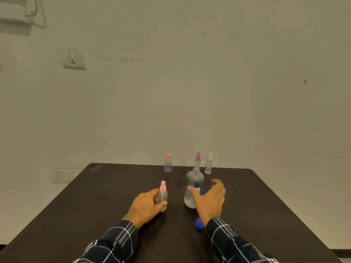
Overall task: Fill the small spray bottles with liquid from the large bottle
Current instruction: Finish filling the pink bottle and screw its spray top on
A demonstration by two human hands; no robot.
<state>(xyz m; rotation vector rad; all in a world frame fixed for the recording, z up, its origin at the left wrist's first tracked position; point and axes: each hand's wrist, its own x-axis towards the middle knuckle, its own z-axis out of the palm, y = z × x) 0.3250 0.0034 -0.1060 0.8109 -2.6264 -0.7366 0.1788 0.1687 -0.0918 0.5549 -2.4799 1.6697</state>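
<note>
Left hand (146, 205) grips the small clear pink-capped spray bottle (163, 195), upright on the dark tabletop (114, 196). Right hand (210, 200) is spread wide at the large clear uncapped plastic bottle (195, 180). I judge it heavyish and squeezable, so I'd hold mid-body, lightly.

dim warm yellowish light, soft overall blur, faint shadows, wide-angle edges

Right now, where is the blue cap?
In the head view the blue cap lies on the table, nearer the person than the large bottle and just left of the wrist of the right hand.
</note>
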